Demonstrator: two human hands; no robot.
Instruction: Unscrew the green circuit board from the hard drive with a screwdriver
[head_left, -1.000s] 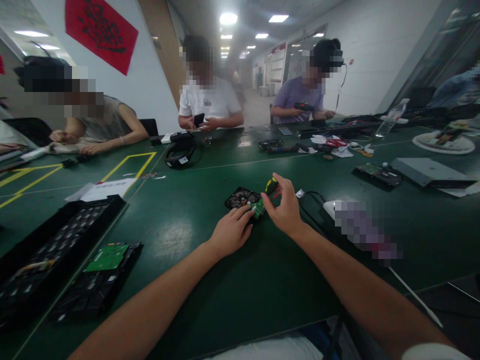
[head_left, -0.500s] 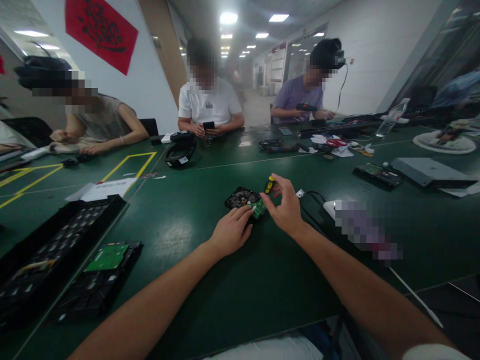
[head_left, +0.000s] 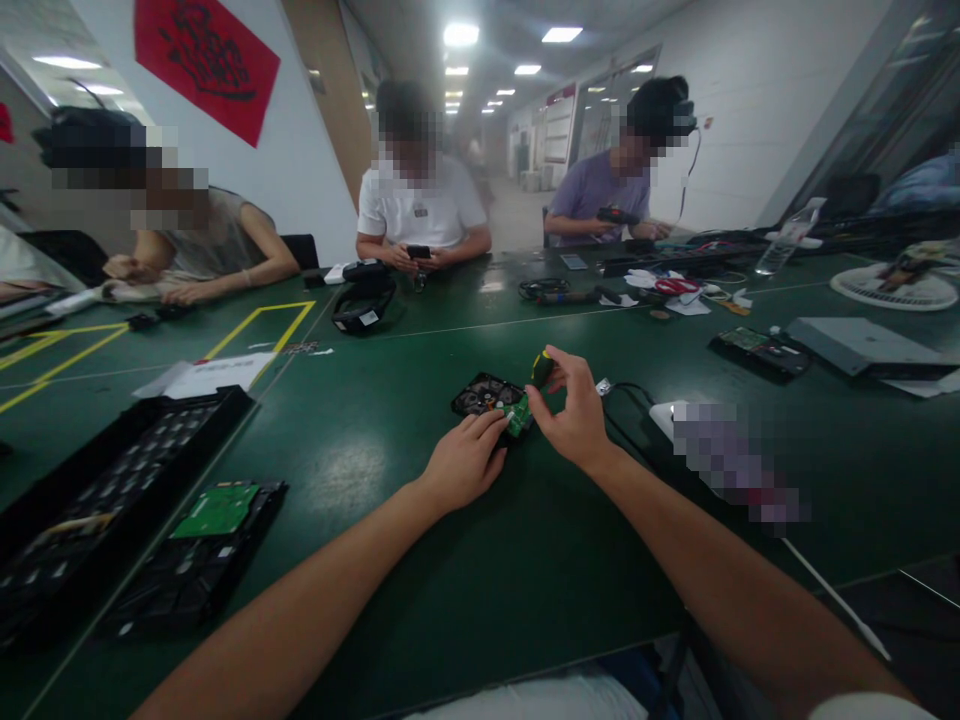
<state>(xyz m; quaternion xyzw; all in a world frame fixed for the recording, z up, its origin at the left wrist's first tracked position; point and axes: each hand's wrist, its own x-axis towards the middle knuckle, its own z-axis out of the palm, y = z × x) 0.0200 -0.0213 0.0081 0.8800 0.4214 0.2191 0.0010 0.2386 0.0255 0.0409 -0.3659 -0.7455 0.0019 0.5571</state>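
Dark-and-yellow tool handle (head_left: 540, 371) has turned since the previous frame, pinched by fingers of the right hand (head_left: 576, 412). Left hand (head_left: 463, 462) touches green circuit board (head_left: 519, 413), grip unclear; board adjoins black casing (head_left: 480, 392) on the surface (head_left: 390, 400).

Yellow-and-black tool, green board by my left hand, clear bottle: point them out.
Yellow-and-black tool (head_left: 540, 369): head view, on its handle.
Green board (head_left: 519, 412): head view, on its exposed surface.
Clear bottle (head_left: 789, 241): head view, on its body.

a green table (head_left: 390, 385) bears device (head_left: 474, 390), tray (head_left: 241, 402), bottle (head_left: 789, 240).
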